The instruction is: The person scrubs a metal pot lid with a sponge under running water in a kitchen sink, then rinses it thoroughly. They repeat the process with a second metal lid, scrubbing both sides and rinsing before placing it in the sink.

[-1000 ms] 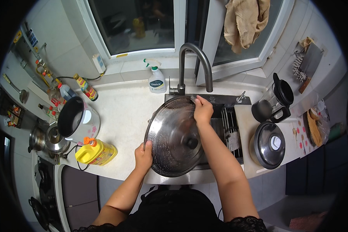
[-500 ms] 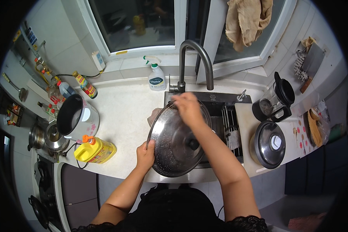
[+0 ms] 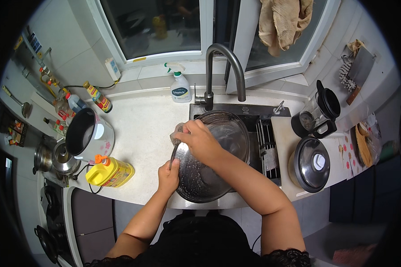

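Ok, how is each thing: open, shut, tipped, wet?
Big lid, tilted, speckled with drops or suds
Left hand, gripping its rim
Right hand, closed on greyish cloth or pad
Tap, not running
Window sash, swung open
White pot, uncovered
Silver pot, covered
Yellow jug, upright
Spray bottle, upright

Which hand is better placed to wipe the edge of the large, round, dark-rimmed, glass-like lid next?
Probably the right hand: it pinches a crumpled, greyish-brown, cloth-like piece at the lid's left edge. The left hand grips the edge just below, likely steadying it.
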A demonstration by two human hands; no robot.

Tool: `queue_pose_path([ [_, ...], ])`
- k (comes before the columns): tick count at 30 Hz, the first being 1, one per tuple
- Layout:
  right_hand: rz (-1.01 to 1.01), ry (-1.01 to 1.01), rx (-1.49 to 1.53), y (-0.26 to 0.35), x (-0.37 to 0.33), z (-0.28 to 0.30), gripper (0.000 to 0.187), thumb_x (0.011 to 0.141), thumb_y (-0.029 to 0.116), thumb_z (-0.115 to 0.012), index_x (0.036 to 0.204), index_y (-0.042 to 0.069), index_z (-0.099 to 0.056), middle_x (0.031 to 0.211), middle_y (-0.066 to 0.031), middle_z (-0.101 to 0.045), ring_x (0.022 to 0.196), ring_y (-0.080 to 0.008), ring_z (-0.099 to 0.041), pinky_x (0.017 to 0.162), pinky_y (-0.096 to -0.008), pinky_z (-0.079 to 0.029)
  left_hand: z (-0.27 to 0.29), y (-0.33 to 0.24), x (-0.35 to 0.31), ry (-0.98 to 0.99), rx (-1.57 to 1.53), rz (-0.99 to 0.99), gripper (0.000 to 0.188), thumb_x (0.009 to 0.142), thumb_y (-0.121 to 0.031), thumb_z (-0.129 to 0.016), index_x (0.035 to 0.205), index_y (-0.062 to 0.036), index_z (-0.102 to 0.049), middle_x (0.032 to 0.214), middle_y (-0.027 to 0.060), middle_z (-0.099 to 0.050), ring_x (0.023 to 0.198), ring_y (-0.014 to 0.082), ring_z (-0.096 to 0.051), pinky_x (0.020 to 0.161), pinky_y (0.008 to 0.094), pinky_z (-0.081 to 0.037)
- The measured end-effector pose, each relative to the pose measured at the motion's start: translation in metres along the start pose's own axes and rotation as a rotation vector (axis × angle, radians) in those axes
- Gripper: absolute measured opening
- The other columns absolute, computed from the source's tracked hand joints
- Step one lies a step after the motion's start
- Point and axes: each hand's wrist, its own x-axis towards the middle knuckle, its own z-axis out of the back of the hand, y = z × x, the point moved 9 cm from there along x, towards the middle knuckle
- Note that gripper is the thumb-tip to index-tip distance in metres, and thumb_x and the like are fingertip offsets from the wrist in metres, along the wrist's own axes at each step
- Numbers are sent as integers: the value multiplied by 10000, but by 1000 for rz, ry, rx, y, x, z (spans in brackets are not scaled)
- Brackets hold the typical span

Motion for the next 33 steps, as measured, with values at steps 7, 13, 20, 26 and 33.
queue_pose_path([
  [7,-256,-233,-64,-66,-19,33,229,750,22,-633,939,120,-716,841,-104,-568,851,-284,-535,764,-365,-457,-10,-13,-1,17,65,-28,361,971,-292,-498,847,25,-620,767,7,-599,697,76,-503,625,236,-426],
  [13,-211,-124,-95,-32,-15,6,216,789,41,-601,962,126,-700,887,-113,-588,868,-291,-532,771,-382,-455,-3,-14,-6,-23,36,10,366,971,-295,-499,850,29,-620,761,10,-601,694,82,-510,628,244,-431],
  [20,-854,-397,100,-224,-134,47,321,819,210,-622,1108,75,-654,1031,-209,-645,969,-362,-614,858,-387,-475,10,-21,-6,-116,-266,-36,343,979,-280,-488,921,32,-618,832,31,-630,739,87,-538,678,243,-449],
  [26,-990,-585,217,-230,-176,29,301,837,168,-617,1103,33,-651,1022,-175,-670,931,-283,-649,838,-346,-483,24,-6,-8,-221,-413,63,343,985,-288,-472,990,34,-591,905,69,-639,782,117,-571,725,263,-470],
  [33,-1087,-644,933,-229,-193,12,247,882,74,-609,1111,-16,-585,924,-25,-628,805,-84,-570,739,-210,-453,24,-10,-15,-326,-662,88,340,983,-294,-474,1065,25,-553,977,102,-634,865,174,-600,814,316,-487],
])
